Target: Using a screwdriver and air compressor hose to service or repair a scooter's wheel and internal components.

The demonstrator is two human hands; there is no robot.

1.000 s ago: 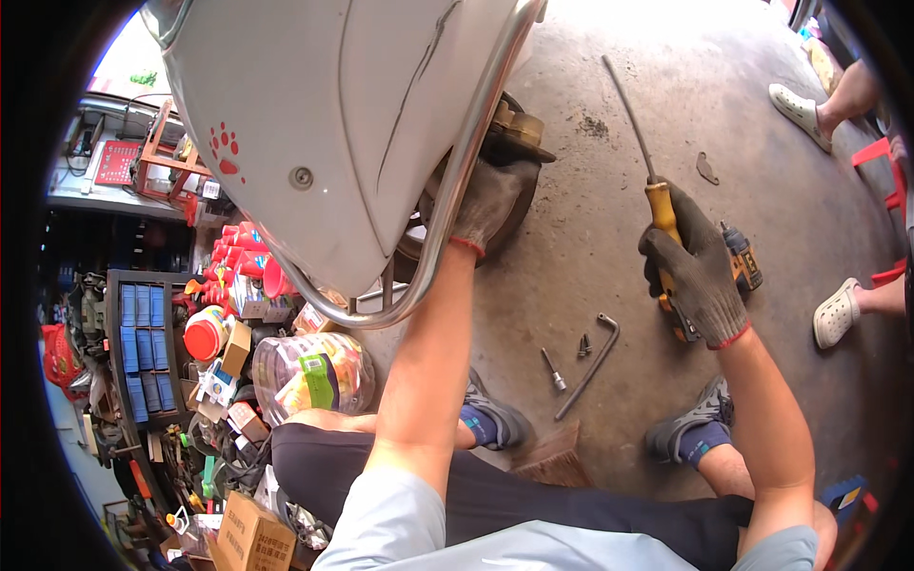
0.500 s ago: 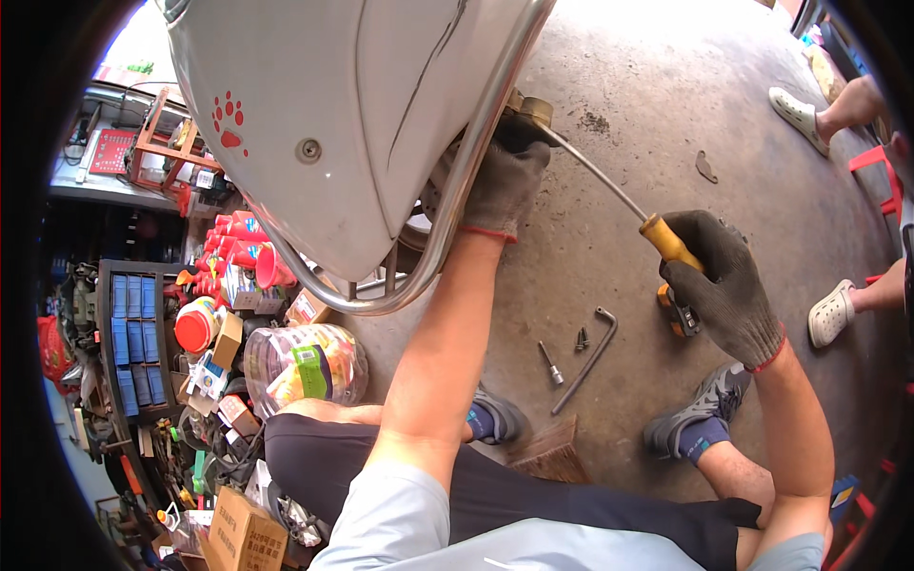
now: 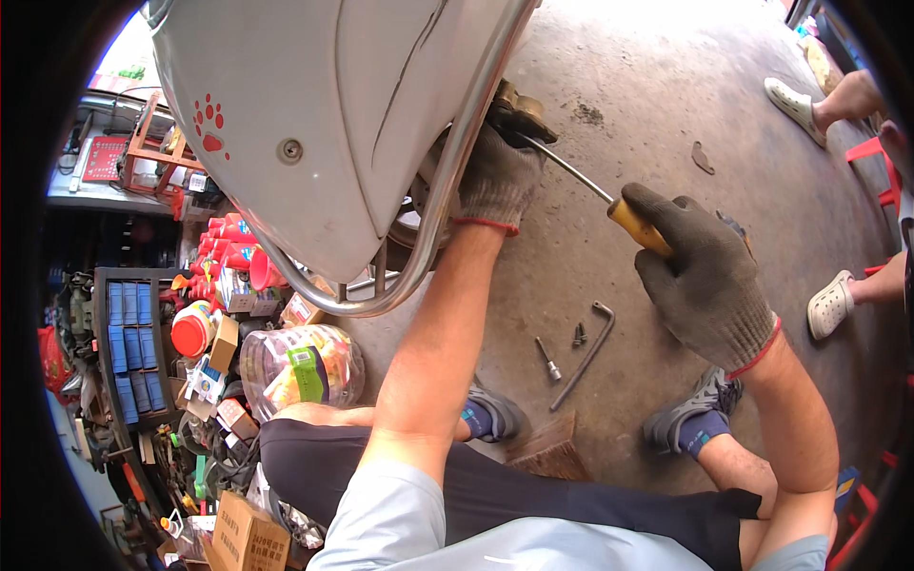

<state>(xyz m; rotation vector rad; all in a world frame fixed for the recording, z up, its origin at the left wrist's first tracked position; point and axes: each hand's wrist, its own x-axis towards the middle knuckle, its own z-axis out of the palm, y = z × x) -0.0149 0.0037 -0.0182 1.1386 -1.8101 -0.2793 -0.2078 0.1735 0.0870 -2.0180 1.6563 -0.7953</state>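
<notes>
My left hand (image 3: 497, 181), in a grey glove with a red cuff, is closed around a dull gold and black brake caliper (image 3: 526, 112) beside the vehicle's chrome tube. Its fingertips are mostly hidden. My right hand (image 3: 709, 276), gloved alike, grips the yellow handle of a screwdriver (image 3: 636, 226). The screwdriver's shaft slants up to the left, and its tip meets the caliper. Above my left forearm stands the white body panel (image 3: 276, 86) of the vehicle, bearing a red paw print and a long scratch. The chrome guard tube (image 3: 443, 214) curves along the panel's edge.
On the concrete lie a bent wrench (image 3: 586, 357), a socket bit (image 3: 547, 359), small screws (image 3: 580, 334) and a flat brown plate (image 3: 703, 157). A wooden block (image 3: 547, 452) rests between my shoes. Left are a clear plastic jar (image 3: 300, 366) and crowded shelves. Another person's feet (image 3: 830, 305) are at right.
My right hand and the screwdriver have shifted up and left, the shaft now reaching further into the caliper. The caliper has tilted slightly in my left hand, and the view has shifted a little.
</notes>
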